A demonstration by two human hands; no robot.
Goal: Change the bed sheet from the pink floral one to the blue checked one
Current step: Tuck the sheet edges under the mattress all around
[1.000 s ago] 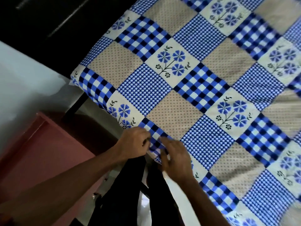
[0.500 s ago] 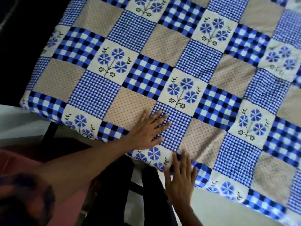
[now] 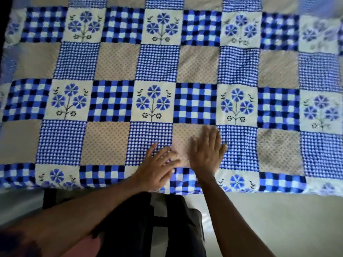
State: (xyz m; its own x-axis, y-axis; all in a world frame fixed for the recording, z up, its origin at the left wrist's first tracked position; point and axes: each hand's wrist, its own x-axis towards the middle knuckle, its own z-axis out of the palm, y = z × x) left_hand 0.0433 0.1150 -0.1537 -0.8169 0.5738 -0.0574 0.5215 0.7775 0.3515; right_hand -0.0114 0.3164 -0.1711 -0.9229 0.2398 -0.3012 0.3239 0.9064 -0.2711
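The blue checked sheet [image 3: 115, 101] lies spread flat over the bed and fills most of the head view, with patches of gingham, beige dots and blue flowers. My left hand [image 3: 157, 169] rests flat on it near the front edge, fingers apart. My right hand [image 3: 207, 149] lies flat beside it on a beige patch, fingers spread and slightly blurred. Neither hand holds any cloth. No pink floral sheet is in view.
The sheet's front edge hangs over the bed side along the bottom. Below it are my dark trousers [image 3: 148, 225] and a pale floor [image 3: 269, 219]. A pink object [image 3: 83, 245] shows at the bottom left.
Both hands left the sheet's edge, opened and slid flat onto the bed top, the right hand moving up beside the left. The view swung round and now faces the bed square-on.
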